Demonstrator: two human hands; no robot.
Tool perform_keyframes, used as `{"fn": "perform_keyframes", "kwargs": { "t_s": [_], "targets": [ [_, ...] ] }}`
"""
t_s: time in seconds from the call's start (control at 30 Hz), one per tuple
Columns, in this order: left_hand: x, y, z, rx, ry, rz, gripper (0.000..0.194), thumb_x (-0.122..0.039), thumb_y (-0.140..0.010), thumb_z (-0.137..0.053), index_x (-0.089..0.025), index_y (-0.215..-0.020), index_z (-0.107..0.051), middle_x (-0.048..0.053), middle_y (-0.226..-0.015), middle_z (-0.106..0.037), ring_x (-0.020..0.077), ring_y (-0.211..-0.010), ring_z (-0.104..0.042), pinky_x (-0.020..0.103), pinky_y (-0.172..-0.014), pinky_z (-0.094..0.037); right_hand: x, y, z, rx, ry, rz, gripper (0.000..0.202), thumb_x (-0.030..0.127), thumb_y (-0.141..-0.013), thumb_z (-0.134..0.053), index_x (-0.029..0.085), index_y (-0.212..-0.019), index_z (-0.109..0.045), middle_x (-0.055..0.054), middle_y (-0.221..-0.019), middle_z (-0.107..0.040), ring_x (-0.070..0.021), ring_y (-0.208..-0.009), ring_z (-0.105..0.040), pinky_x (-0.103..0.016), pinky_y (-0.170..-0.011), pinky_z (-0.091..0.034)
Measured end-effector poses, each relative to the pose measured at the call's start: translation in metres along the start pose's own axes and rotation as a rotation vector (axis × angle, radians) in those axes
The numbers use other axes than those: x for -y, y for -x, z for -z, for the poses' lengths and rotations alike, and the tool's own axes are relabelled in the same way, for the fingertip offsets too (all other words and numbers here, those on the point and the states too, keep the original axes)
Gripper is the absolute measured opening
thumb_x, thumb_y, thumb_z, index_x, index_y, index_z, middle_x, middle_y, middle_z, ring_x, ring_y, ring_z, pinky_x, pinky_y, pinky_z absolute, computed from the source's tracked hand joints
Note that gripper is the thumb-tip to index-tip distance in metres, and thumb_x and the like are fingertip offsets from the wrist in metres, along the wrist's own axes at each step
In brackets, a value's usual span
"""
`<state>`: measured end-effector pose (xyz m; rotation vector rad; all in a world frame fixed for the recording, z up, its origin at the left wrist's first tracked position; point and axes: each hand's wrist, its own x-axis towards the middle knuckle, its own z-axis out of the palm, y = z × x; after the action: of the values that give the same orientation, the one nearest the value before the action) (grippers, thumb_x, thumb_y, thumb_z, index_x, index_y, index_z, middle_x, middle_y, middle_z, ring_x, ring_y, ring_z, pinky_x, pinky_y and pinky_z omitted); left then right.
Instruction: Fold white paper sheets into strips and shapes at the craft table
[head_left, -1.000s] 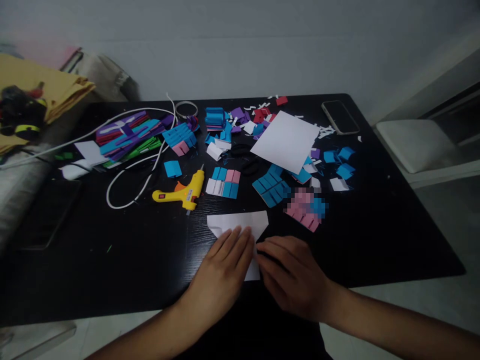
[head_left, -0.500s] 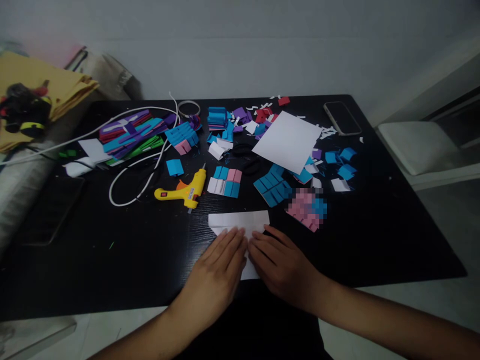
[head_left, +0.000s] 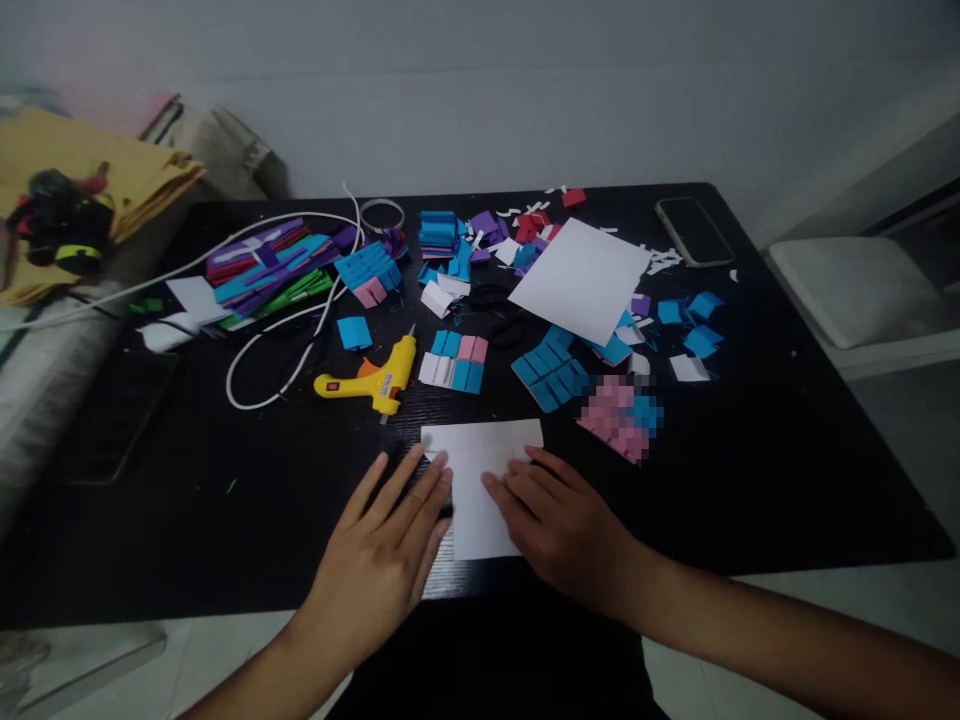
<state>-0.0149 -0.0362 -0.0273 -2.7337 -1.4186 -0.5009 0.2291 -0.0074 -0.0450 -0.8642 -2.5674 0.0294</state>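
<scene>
A creased white paper (head_left: 484,500) lies on the black table near its front edge, its upper part wider than its lower part. My left hand (head_left: 386,545) is spread flat, with its fingertips touching the paper's upper left part. On the right side of the paper rests my right hand (head_left: 562,520), palm down with its fingers partly apart, covering some of that edge. Neither hand has anything in its grasp. Just beyond the paper are a panel of white, blue and pink folded pieces (head_left: 454,362) and a yellow glue gun (head_left: 375,380).
Behind lie a white square sheet (head_left: 581,280), dark scissors (head_left: 499,312), coloured paper strips (head_left: 270,265) and a looped white cable (head_left: 251,405). A blue panel (head_left: 551,370) and a pink and blue panel (head_left: 619,420) sit right of centre. A phone (head_left: 694,232) lies at the back right.
My left hand has moved left, away from my right hand, and its fingers have spread. More of the white paper's middle now shows. The view has shifted slightly.
</scene>
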Motion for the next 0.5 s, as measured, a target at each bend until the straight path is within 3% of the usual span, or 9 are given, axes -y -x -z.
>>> {"fn": "perform_keyframes", "kwargs": {
  "t_s": [0.13,0.37,0.5],
  "targets": [
    [0.008,0.0,0.001,-0.013,-0.01,0.029,0.037,-0.019,-0.104,-0.051,-0.013,-0.137,-0.065,0.007,-0.149,-0.062,0.0313,-0.144,-0.052,0.05,-0.127,-0.028,0.0,0.002,-0.001,0.003,-0.005,0.004,0.036,0.003,-0.096,-0.052,0.003,-0.127,-0.068,-0.014,-0.108,-0.076,-0.027,-0.108,-0.069,-0.047,-0.109,-0.051],
    [0.033,-0.002,0.003,-0.046,-0.056,0.031,0.034,-0.016,-0.1,-0.056,-0.013,-0.132,-0.067,0.011,-0.146,-0.065,0.0355,-0.144,-0.052,0.061,-0.121,-0.037,-0.002,0.001,0.001,0.019,0.001,0.018,0.037,0.004,-0.096,-0.049,0.002,-0.128,-0.068,-0.015,-0.108,-0.075,-0.0282,-0.109,-0.069,-0.047,-0.108,-0.052],
    [0.025,-0.01,-0.001,-0.116,-0.017,0.059,0.043,-0.01,-0.097,-0.058,-0.009,-0.139,-0.062,0.017,-0.143,-0.066,0.0345,-0.14,-0.056,0.061,-0.119,-0.042,-0.001,0.001,0.0,0.022,0.01,0.015,0.038,0.003,-0.096,-0.047,0.002,-0.129,-0.067,-0.016,-0.108,-0.075,-0.0285,-0.11,-0.069,-0.047,-0.107,-0.053]
  ]
}}
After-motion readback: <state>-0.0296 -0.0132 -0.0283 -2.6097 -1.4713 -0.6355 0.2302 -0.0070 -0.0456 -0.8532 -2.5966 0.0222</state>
